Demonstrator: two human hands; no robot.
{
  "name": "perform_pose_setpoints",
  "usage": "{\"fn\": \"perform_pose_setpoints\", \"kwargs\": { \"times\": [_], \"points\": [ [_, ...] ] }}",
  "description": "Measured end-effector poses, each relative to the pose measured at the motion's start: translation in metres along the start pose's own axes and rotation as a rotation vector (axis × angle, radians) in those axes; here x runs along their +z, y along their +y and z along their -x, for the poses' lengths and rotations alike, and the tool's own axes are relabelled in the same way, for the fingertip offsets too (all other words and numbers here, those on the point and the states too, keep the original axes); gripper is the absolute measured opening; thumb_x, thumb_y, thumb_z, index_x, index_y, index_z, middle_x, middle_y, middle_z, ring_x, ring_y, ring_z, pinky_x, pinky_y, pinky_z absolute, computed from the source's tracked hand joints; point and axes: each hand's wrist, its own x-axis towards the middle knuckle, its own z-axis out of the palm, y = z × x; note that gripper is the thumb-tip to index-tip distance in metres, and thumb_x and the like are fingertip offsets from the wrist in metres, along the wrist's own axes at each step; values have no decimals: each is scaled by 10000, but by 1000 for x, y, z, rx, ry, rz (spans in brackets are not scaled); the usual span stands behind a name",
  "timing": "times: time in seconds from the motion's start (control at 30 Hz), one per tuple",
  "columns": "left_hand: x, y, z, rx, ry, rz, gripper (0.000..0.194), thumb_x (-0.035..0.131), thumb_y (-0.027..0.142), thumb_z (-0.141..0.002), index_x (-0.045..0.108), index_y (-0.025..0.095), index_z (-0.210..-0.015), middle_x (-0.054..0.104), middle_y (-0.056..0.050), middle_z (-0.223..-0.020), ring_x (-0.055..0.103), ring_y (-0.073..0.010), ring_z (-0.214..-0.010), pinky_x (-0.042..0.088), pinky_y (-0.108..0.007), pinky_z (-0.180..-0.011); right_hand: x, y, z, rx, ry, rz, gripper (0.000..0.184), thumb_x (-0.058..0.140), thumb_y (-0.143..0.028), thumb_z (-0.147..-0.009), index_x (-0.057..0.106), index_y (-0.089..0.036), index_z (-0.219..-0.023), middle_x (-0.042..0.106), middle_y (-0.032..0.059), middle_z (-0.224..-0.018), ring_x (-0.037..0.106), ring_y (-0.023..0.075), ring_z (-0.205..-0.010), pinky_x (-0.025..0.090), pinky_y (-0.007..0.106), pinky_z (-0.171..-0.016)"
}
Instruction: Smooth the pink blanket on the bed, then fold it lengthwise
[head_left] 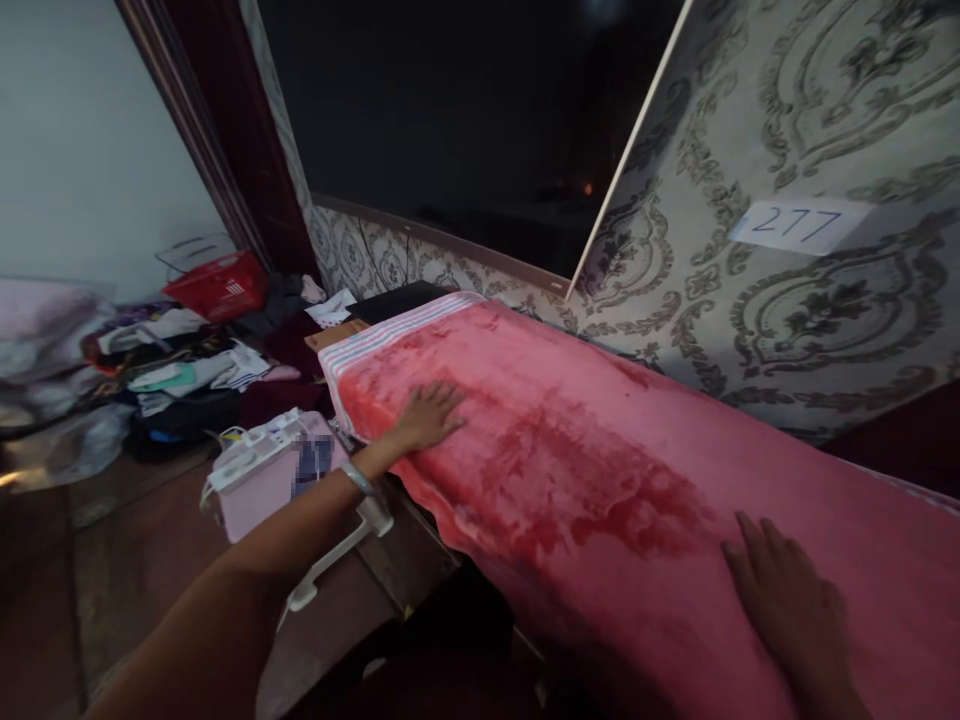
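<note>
A pink plush cloth (pixel 600 370) with a striped band at its far end covers a long, low piece of furniture. Darker, brushed-looking patches mark the middle of its surface. My left hand (pixel 431 415) lies on the cloth near the striped end, fingers spread, with nothing in it. Farther along, at the right, my right hand (pixel 787 600) rests flat on the same cloth with its fingers stretched out. Folds of the cloth hang over the front edge.
A large TV (pixel 465 120) fills the wall above. At the left are a red basket (pixel 217 285), piled clothes (pixel 187 370) and a white power strip (pixel 255 455) on a pink surface. A white bracket-like object (pixel 330 565) is below my left forearm. A paper reading 277 (pixel 799 225) is on the wallpaper.
</note>
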Motion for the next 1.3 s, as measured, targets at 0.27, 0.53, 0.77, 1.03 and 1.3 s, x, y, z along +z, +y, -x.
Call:
{"fn": "perform_pose_setpoints", "kwargs": {
  "times": [0.27, 0.53, 0.77, 1.03, 1.3],
  "points": [
    [-32, -118, -4, -186, -33, -109, 638, 223, 513, -1068, 271, 282, -1661, 219, -54, -1747, 145, -271, -1624, 97, -565, -1279, -3, -3, 0, 66, 28, -131, 782, 141, -623, -963, 437, -235, -1575, 441, 155, -1600, 392, 411, -1467, 336, 727, -1125],
    [-49, -137, -12, -210, -98, -98, 682, 162, 545, -1061, 208, 258, -1678, 152, -59, -1766, 127, -330, -1619, 115, -619, -1258, -22, -16, 1, 79, -65, -99, 864, 93, -624, -943, 447, -129, -1556, 392, 201, -1623, 359, 434, -1479, 319, 729, -1124],
    [-63, -79, -11, -255, -118, -93, 644, 291, 539, -1058, 465, 178, -1563, 354, -154, -1688, 218, -408, -1574, 84, -691, -1233, -35, -22, 4, 112, -102, -99, 946, 7, -685, -934, 392, -139, -1603, 361, 215, -1638, 311, 436, -1498, 260, 691, -1144],
    [22, 159, 67, 536, 141, 147, 651, 387, 647, -1022, 509, 256, -1528, 476, -118, -1621, 360, -319, -1538, 224, -556, -1269, -39, -26, 6, 116, -105, -132, 823, 70, -607, -991, 355, -157, -1619, 349, 233, -1637, 284, 418, -1514, 235, 705, -1162],
    [59, 104, 70, 527, 213, 60, 757, 447, 687, -977, 453, 231, -1581, 423, -148, -1652, 331, -350, -1557, 186, -580, -1281, -52, -34, 7, 111, -168, -118, 903, 28, -677, -984, 346, -113, -1614, 310, 237, -1655, 272, 438, -1520, 242, 721, -1174]
  ]
}}
